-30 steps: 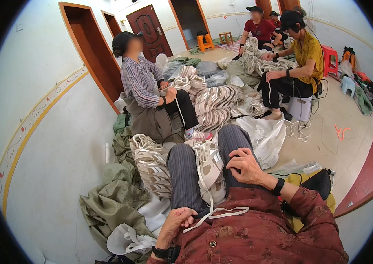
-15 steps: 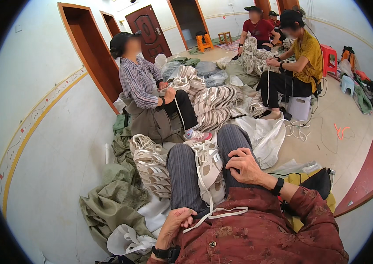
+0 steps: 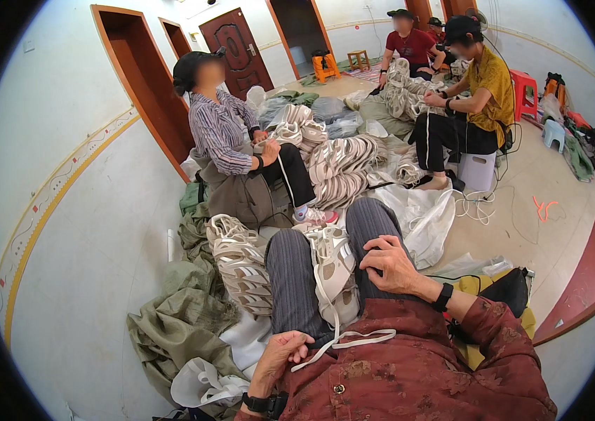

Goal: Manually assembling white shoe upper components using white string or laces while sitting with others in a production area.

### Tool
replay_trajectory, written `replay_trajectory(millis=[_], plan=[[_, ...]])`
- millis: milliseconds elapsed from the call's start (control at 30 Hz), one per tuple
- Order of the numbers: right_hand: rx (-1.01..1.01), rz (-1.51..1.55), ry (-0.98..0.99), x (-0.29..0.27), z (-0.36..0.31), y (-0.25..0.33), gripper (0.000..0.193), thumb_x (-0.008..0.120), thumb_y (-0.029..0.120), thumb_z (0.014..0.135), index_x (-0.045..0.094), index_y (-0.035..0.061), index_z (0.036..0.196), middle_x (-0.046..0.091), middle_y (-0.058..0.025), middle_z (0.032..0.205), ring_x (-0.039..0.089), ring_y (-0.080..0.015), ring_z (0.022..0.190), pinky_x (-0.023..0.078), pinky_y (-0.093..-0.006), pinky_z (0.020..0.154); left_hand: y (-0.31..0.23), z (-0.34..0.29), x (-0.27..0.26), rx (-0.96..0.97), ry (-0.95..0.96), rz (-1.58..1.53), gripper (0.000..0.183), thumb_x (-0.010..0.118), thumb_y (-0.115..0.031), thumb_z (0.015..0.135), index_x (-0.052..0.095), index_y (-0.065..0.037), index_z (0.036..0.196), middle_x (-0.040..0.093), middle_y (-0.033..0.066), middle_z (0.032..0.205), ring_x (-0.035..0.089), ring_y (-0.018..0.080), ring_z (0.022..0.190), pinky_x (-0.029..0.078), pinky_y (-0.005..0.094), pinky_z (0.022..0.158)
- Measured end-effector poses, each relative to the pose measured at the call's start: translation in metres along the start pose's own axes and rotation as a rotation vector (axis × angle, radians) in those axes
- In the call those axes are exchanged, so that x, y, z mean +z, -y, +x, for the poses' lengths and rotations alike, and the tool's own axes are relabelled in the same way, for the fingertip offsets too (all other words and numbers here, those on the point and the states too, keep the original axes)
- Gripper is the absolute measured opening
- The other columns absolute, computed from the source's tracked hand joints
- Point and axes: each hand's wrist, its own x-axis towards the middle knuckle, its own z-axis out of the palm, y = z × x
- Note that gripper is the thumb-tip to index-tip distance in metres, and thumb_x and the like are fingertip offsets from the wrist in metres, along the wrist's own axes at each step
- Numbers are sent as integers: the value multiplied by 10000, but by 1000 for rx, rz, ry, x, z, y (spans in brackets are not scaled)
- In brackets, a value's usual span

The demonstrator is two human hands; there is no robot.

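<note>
A white and beige sneaker [image 3: 336, 263] is wedged upright between my knees. Its long white shoelace [image 3: 364, 342] trails down over my lap and the front of my dark red patterned shirt. My left hand [image 3: 285, 349] rests at my left hip with its fingers curled in, beside the loose lace end; I see nothing in it. On my right thigh lies my right hand [image 3: 392, 266], fingers bent and apart, holding nothing and off the sneaker. Left of my left knee stands a stack of similar sneakers [image 3: 241, 270].
Ahead, a large heap of sneakers [image 3: 343, 165] covers the floor. A person in a striped shirt [image 3: 220, 126] sits at left, another in yellow [image 3: 487, 91] at right, with others farther back. Olive cloth [image 3: 178, 316] lies to my left, a white plastic sheet [image 3: 427, 224] beyond my right knee.
</note>
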Motion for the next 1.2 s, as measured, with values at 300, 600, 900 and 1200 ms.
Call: replay_trajectory(millis=[300,600,900,1200], plan=[[5,-1,7,0,0,0,142,697,55,736,742,104,862,701,-35,910,606,-224,1114,385,-444,1036,-1,-1,1,3,-2,9,231,625,-187,1008,707,27,985,660,20,673,536,40,496,403,156,469],[3,4,5,0,0,0,146,699,50,732,738,102,863,704,-24,897,609,-225,1108,386,-447,1036,-1,-1,1,5,-3,14,231,623,-186,1010,705,29,993,659,22,678,536,41,497,404,157,470],[2,11,-2,0,1,0,138,693,48,736,735,99,857,710,-4,871,609,-222,1108,383,-445,1039,-1,-2,0,5,7,17,234,620,-194,1013,699,25,997,658,23,688,536,42,506,408,161,483],[10,8,1,1,0,0,131,690,54,741,734,99,855,711,-2,870,606,-219,1116,376,-453,1056,-2,-2,0,4,9,8,232,625,-193,1009,691,29,995,658,25,695,536,43,512,410,164,490]])
